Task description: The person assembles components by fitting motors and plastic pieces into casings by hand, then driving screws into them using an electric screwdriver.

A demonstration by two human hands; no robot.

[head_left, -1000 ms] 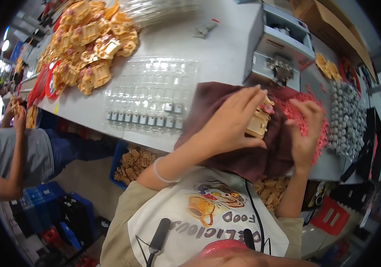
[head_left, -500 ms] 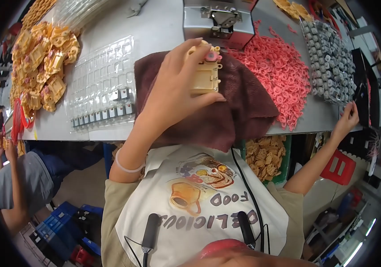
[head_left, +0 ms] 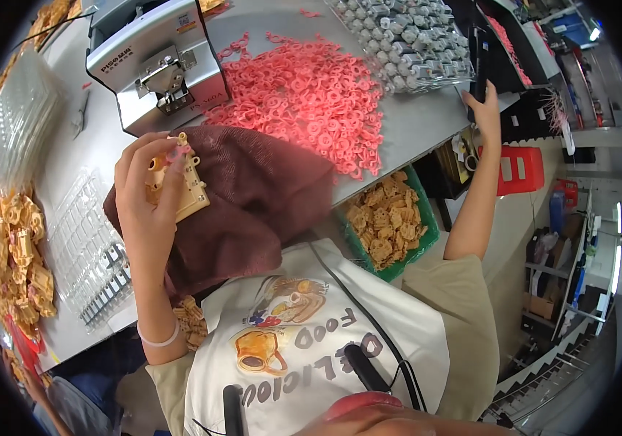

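Note:
My left hand (head_left: 140, 189) is closed round a cream plastic housing (head_left: 191, 192), holding it above a dark maroon cloth (head_left: 253, 182). A small pink part (head_left: 175, 154) sits at the housing's upper end, partly behind my fingers. Far to the right, my right hand (head_left: 484, 112) is closed on the lower end of a slim black tool (head_left: 479, 69) at the table's edge. The tool's exact kind is not clear. Just left of it lies a clear tray of small grey motor-like parts (head_left: 412, 43).
A silver machine (head_left: 162, 65) stands behind the cloth, beside a heap of pink plastic parts (head_left: 311, 102). Clear trays (head_left: 71, 247) and a pile of cream housings (head_left: 16, 254) lie on the left. Below the table edge is a green bin (head_left: 427, 236) of cream parts.
The view has swung to the right. My right hand has gone from beside the motor tray to the slim black tool and closed on it. The housing stays in my left hand, now tilted.

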